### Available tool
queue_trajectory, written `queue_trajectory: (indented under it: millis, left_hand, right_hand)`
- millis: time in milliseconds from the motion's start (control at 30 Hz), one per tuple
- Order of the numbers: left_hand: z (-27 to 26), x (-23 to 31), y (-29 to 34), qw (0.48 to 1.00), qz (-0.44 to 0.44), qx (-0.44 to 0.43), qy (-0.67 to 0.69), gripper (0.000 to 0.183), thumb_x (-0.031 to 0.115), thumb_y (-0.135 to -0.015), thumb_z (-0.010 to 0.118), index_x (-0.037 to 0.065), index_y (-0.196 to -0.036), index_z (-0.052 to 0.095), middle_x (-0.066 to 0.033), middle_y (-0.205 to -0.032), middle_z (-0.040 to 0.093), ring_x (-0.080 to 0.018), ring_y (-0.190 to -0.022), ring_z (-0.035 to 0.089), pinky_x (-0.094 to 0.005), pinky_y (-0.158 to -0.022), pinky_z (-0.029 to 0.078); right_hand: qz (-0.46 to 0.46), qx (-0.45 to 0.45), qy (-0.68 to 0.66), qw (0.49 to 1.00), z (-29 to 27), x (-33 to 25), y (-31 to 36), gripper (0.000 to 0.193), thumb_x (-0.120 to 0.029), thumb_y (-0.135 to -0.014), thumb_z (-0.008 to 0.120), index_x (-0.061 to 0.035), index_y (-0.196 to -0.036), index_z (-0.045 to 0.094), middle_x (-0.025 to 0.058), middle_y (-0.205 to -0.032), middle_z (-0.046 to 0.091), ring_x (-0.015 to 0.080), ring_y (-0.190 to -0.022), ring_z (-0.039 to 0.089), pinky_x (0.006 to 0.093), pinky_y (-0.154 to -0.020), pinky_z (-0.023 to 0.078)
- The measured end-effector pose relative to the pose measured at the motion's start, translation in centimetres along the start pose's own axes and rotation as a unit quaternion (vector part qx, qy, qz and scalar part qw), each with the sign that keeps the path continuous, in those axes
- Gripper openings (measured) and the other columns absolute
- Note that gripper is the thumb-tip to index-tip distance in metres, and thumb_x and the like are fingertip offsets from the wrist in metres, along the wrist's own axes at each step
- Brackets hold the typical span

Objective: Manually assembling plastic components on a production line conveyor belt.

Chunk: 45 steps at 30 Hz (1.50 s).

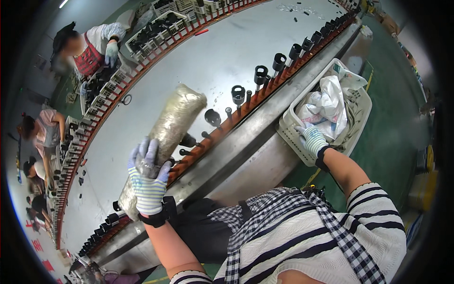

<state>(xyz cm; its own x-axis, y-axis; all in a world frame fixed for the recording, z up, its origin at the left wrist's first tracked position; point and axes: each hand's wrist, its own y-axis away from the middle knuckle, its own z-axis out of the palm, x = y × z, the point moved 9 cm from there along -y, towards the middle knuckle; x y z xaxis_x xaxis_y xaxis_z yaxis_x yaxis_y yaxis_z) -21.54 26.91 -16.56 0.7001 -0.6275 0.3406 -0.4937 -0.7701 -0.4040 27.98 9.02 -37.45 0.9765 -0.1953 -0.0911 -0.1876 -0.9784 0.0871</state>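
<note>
Co-worker (pixel 91 56) in red plaid, slim red stick (pixel 202 32), green floor (pixel 385 135)

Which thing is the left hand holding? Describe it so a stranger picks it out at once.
Find the big grey table with a rust-red rail along its near edge. Over that edge, the person's gloved left hand holds a long bundle. Unlike the smaller black parts standing along the rail, it is thick, roughly cylindrical and covered in shiny, yellowish wrap.
</note>
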Motion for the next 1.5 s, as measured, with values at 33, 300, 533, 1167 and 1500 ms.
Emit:
queue_trajectory:
  millis: [33, 300, 533, 1167, 1500]
  left_hand:
    - [1.3, -0.9, 0.3, 0.995, -0.032, -0.051, 0.075, 0.070, 0.010, -0.080, 0.080, 0.012, -0.146, 0.057, -0.0139, -0.152, 0.053, -0.0345, -0.138, 0.046, -0.0415, -0.119, 0.032]
    - [2.1, 0.4, 1.9, 0.996, 0.036, -0.075, -0.033, 0.070, 0.008, -0.076, 0.080, 0.016, -0.142, 0.061, -0.0095, -0.155, 0.052, -0.0331, -0.144, 0.042, -0.0414, -0.121, 0.032]
    - [4.1, 0.5, 1.6, 0.993, -0.003, -0.098, 0.064, 0.073, 0.008, -0.074, 0.081, 0.014, -0.143, 0.061, -0.0097, -0.153, 0.054, -0.0326, -0.142, 0.044, -0.0406, -0.122, 0.031]
    - [2.5, 2.0, 1.6, 0.997, 0.010, 0.009, 0.072, 0.072, 0.008, -0.076, 0.082, 0.012, -0.144, 0.059, -0.0116, -0.150, 0.055, -0.0310, -0.140, 0.047, -0.0404, -0.120, 0.034]
    - [1.8, 3.0, 1.2, 0.998, 0.051, 0.001, 0.031, 0.073, 0.003, -0.077, 0.081, 0.007, -0.146, 0.055, -0.0130, -0.153, 0.053, -0.0267, -0.141, 0.048, -0.0381, -0.121, 0.034]
  right_hand:
    - [-0.003, 0.011, 0.000, 1.000, -0.1, -0.1, -0.1, 0.044, -0.012, -0.085, 0.066, -0.0132, -0.129, 0.066, 0.0243, -0.113, 0.063, 0.0428, -0.103, 0.065, 0.0505, -0.092, 0.054]
    - [0.008, -0.003, 0.008, 1.000, 0.2, 0.2, 0.1, 0.045, -0.014, -0.085, 0.066, -0.0135, -0.130, 0.067, 0.0243, -0.113, 0.063, 0.0423, -0.103, 0.065, 0.0508, -0.091, 0.054]
    - [0.008, -0.008, 0.015, 1.000, -0.3, -0.3, 0.2, 0.045, -0.015, -0.085, 0.066, -0.0130, -0.130, 0.067, 0.0253, -0.112, 0.064, 0.0433, -0.102, 0.065, 0.0508, -0.091, 0.054]
    - [0.003, -0.004, 0.002, 1.000, -0.6, -1.2, 0.6, 0.042, -0.016, -0.085, 0.066, -0.0109, -0.127, 0.068, 0.0267, -0.114, 0.062, 0.0430, -0.101, 0.065, 0.0515, -0.091, 0.053]
    - [0.032, -0.037, -0.005, 0.999, -0.9, -2.1, 0.8, 0.046, -0.015, -0.084, 0.066, -0.0113, -0.129, 0.067, 0.0270, -0.116, 0.063, 0.0427, -0.103, 0.066, 0.0511, -0.092, 0.053]
